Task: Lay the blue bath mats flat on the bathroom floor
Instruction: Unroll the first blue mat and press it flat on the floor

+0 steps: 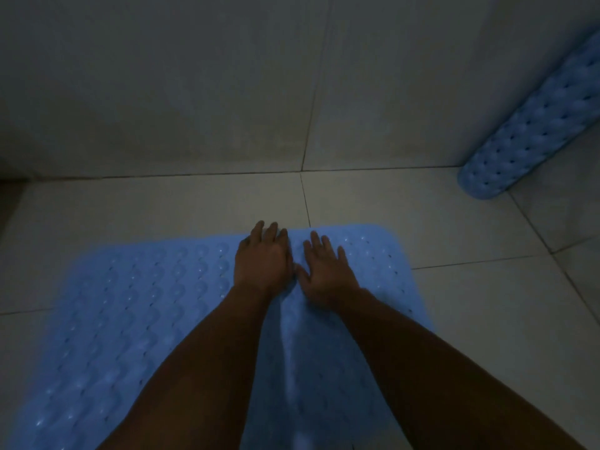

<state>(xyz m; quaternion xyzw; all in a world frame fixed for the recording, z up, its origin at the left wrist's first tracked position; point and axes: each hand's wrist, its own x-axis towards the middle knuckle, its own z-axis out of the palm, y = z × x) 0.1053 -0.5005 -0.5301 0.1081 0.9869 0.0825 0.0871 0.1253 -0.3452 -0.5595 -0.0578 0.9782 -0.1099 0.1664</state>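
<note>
A blue bath mat (pixel 136 306) with rows of small bumps and holes lies spread on the pale tiled floor, filling the lower middle of the view. My left hand (pixel 263 258) rests palm down near the mat's far edge, fingers apart. Right beside it, my right hand (pixel 324 271) presses flat on the mat, fingers spread. A raised crease runs along the mat between my forearms. A second blue bath mat (pixel 532 125) stands on edge against the wall at the far right, its lower end touching the floor.
Grey tiled walls (pixel 162 92) meet the floor just beyond the mat's far edge. Bare floor tiles (pixel 470 319) lie to the right of the mat. The room is dim.
</note>
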